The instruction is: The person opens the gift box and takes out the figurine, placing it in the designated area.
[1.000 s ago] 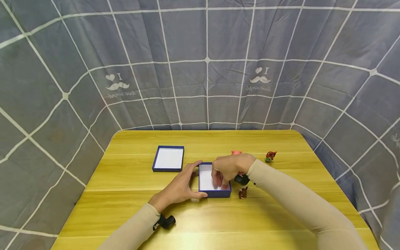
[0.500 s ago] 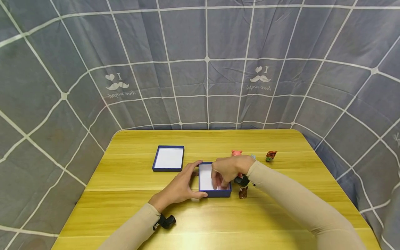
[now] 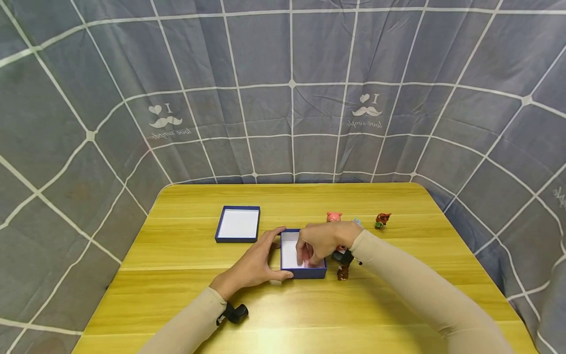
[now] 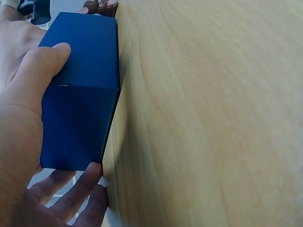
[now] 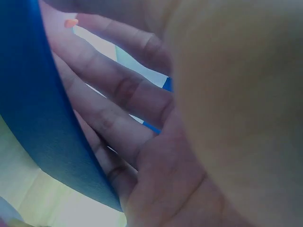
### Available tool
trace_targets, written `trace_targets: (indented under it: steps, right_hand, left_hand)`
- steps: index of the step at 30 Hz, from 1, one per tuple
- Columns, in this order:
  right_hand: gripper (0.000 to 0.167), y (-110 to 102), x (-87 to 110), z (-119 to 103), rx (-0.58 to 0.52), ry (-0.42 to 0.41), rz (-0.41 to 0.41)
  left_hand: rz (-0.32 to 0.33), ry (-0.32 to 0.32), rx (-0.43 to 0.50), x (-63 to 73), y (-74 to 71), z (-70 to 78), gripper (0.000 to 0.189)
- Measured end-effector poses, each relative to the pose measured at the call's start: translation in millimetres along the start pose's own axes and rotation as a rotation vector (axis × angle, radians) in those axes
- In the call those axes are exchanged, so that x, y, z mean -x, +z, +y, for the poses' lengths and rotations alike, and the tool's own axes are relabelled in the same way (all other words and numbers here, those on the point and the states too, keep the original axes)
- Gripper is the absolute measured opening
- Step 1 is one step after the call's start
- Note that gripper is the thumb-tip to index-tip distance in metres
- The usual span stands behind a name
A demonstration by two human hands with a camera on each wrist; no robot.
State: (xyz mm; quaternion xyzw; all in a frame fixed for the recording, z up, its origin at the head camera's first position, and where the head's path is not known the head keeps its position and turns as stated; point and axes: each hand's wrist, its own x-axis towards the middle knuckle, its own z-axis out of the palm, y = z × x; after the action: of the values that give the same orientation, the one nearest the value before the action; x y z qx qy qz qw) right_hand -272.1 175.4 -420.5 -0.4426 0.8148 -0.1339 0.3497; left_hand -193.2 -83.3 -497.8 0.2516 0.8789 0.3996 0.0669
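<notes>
A blue box (image 3: pixel 303 273) with a white inside stands on the table. My left hand (image 3: pixel 261 263) grips its left end, thumb on the front wall and fingers round the back corner; the left wrist view shows the thumb (image 4: pixel 59 52) flat on the blue side. My right hand (image 3: pixel 322 241) reaches down into the box from the right, fingers bent, fingertips near the floor. Between its thumb and fingers the right wrist view shows a small pale pink thing with an orange tip (image 5: pixel 71 22), mostly hidden by the fingers.
The matching blue lid (image 3: pixel 237 241) lies white inside up at the back left. Small figurines stand right of the box: a pink one (image 3: pixel 334 217), a light blue one (image 3: pixel 356 222), a red-brown one with green (image 3: pixel 382 221) and a brown one (image 3: pixel 343 273). A grey checked curtain (image 3: pixel 265 108) surrounds the table.
My right hand has shifted slightly left inside the box, and a bit of pink shows at its fingertips. The left hand, box and lid stay where they were.
</notes>
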Motion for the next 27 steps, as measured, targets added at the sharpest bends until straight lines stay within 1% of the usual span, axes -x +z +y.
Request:
trace_targets:
  steps: [6,18,27]
  right_hand:
    - [0.015,4,-0.7,2,-0.033,-0.012,0.029]
    - [0.016,11,4.4,3,-0.047,-0.031,0.119]
    - [0.01,16,8.2,5,-0.048,-0.057,0.174]
  left_hand:
    - [-0.009,0.004,0.007,0.1,-0.5,0.7,0.122]
    - [-0.012,0.008,-0.009,-0.2,-1.3,0.9,0.122]
    - [-0.01,0.0,-0.013,0.2,-0.8,1.3,0.122]
